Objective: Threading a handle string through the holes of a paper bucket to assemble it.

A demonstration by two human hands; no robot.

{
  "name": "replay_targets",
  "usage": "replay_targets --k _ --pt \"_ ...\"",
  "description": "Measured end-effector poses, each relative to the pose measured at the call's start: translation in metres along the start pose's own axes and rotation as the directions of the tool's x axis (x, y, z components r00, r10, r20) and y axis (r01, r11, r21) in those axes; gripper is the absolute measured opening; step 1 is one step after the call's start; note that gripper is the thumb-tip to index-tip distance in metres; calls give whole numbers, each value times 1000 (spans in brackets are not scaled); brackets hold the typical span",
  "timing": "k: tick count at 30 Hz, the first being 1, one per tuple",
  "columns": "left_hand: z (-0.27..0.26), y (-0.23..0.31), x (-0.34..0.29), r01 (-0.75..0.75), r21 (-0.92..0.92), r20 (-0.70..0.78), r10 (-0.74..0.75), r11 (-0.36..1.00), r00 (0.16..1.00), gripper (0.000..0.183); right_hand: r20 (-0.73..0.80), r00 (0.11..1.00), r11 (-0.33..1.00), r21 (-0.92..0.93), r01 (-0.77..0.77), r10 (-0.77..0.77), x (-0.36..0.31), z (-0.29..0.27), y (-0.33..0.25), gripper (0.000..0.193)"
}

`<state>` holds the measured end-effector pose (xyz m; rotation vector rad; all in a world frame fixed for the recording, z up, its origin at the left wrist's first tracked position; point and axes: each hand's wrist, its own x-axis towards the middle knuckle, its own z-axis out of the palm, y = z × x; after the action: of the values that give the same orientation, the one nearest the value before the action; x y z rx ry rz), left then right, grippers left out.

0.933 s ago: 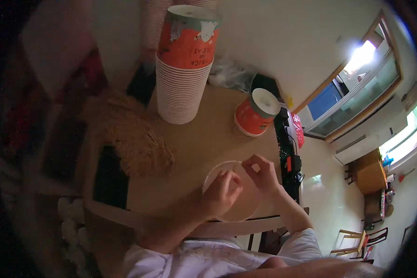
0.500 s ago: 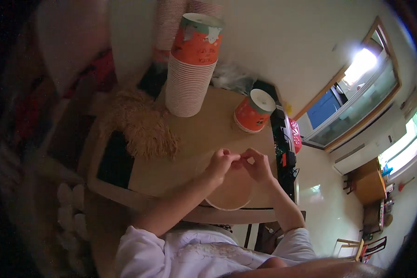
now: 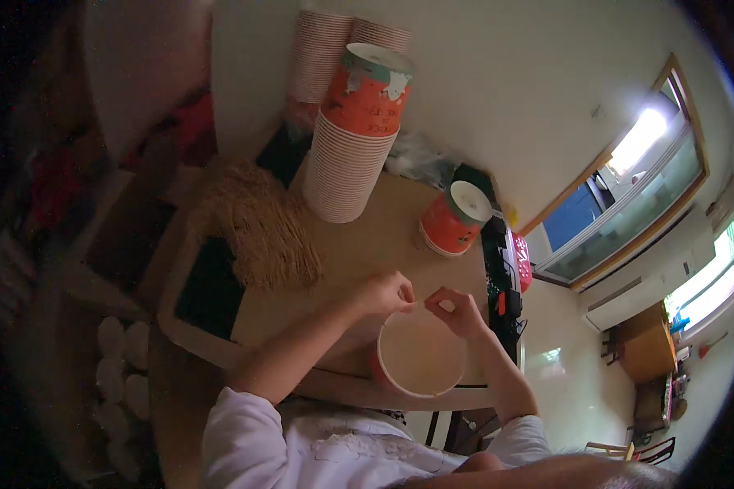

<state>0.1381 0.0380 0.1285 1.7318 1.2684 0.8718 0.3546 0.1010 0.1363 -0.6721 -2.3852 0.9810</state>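
Note:
My left hand is closed in a pinch above the table's near side. Beside it, my right hand also pinches, thumb and forefinger together. A tiny pale bit shows in the narrow gap between the fingertips, too small to name. Below both hands stands an open paper tub with a pale inside and a red outer wall, at the near table edge. To the left lies a loose bundle of tan straw-like strands.
A tall stack of nested paper tubs rises at the back, with more stacks behind. An upside-down orange tub stands at the right. Crumpled clear plastic lies near the wall. Dark items and a pink basket line the right edge.
My hands have drawn slightly apart, opening a small gap between the fingertips. The view has shifted, and more of the tub's opening shows below the hands.

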Motion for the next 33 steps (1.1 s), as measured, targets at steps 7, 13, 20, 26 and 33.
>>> replay_targets --k 7,13,20,26,33 --pt "7 8 4 47 340 -108 -11 939 994 23 -19 1000 990 -142 12 -15 17 -6 -15 11" --pt "-5 -19 14 -105 203 -182 143 973 973 21 -9 1000 991 -131 5 -6 24 -6 11 12" --pt "0 -32 22 155 -322 48 -148 934 988 22 98 995 1000 -11 20 -19 27 -1 4 11" --pt "4 -19 16 192 -389 156 -141 901 978 19 287 880 752 458 -473 379 25 9 17 6" --pt "19 -38 2 222 -455 98 -200 862 975 15 481 801 524 607 -597 356 43 10 19 9"
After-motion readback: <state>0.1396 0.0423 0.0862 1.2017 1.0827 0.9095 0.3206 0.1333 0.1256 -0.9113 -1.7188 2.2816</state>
